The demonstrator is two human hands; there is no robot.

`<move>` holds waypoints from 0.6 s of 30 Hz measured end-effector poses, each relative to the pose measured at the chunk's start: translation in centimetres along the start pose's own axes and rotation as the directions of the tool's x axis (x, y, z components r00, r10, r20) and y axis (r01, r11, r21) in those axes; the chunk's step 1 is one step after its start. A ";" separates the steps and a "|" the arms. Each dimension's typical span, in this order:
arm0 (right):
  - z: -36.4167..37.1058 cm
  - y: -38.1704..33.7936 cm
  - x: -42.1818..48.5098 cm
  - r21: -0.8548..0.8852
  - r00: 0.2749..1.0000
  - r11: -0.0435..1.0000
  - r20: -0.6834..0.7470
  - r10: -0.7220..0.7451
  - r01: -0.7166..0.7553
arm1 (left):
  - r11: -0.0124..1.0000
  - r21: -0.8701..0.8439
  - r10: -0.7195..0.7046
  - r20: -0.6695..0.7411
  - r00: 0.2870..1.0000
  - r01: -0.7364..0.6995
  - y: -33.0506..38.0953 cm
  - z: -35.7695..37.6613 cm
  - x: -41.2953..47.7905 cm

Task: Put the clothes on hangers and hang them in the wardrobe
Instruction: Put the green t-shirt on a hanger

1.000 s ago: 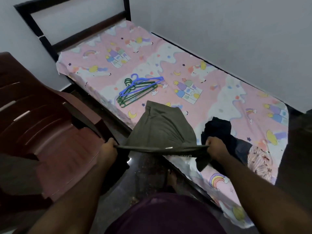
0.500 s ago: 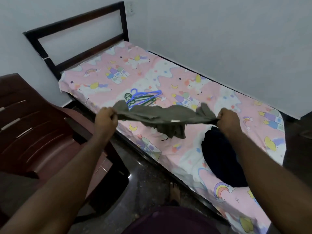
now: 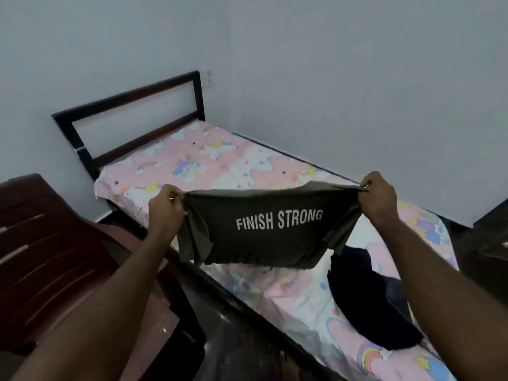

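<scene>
A dark red chair stands at the far left, close against the near long edge of the bed. The left hand is closed, pinching one shoulder of an olive T-shirt. The shirt hangs spread in the air above the near edge of the bed, its lettering readable and its hem loose just over the sheet. The right hand is closed in the same way on the other shoulder. To the lower right, a heap of dark clothes lies on the bed near the foot.

Judgement: the step in hand is opening out the shirt ahead of fitting a hanger. No hanger is visible; the shirt may be hiding some. The next move likely calls for freeing one hand to fetch a hanger and feeding it through the neck.

Room: the gap between chair and bed is narrow. The far long edge of the bed meets the wall. The sheet towards the headboard offers laying space. No wardrobe is in view.
</scene>
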State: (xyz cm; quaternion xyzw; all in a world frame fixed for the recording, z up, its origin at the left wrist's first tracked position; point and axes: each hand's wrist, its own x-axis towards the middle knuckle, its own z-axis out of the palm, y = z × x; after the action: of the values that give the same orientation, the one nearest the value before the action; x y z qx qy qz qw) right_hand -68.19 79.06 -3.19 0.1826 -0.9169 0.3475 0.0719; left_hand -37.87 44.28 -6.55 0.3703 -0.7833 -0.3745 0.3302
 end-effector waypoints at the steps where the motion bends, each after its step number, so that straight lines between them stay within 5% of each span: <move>1: -0.9 -1.1 1.0 -0.028 0.999 0.998 0.002 -0.052 0.052 | 0.998 -0.056 -0.029 -0.024 0.999 0.027 1.5 -0.7 1.0; 6: -4.7 -3.9 4.4 -0.110 0.995 0.989 -0.011 -0.104 0.102 | 0.964 0.183 0.222 -0.157 0.962 -0.192 5.9 -3.6 4.8; 10: -6.2 -4.6 5.0 -0.116 0.997 0.990 0.016 -0.076 0.077 | 0.894 0.383 0.244 0.021 0.970 -0.234 7.6 -4.1 5.9; 14: -6.9 -4.8 5.3 -0.089 0.979 0.995 0.194 0.060 -0.043 | 0.689 0.636 0.203 0.289 0.936 -0.346 9.2 -4.4 7.2; 18: -7.3 -4.5 5.9 0.027 0.949 0.992 0.297 0.108 -0.121 | 0.771 0.548 0.131 0.362 0.923 -0.324 8.8 -3.8 9.3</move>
State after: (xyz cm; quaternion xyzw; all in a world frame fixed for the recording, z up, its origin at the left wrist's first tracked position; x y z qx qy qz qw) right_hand -71.87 79.16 6.56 0.1805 -0.9183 0.3406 -0.0902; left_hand -42.55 39.17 4.86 0.2945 -0.9414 -0.1168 0.1156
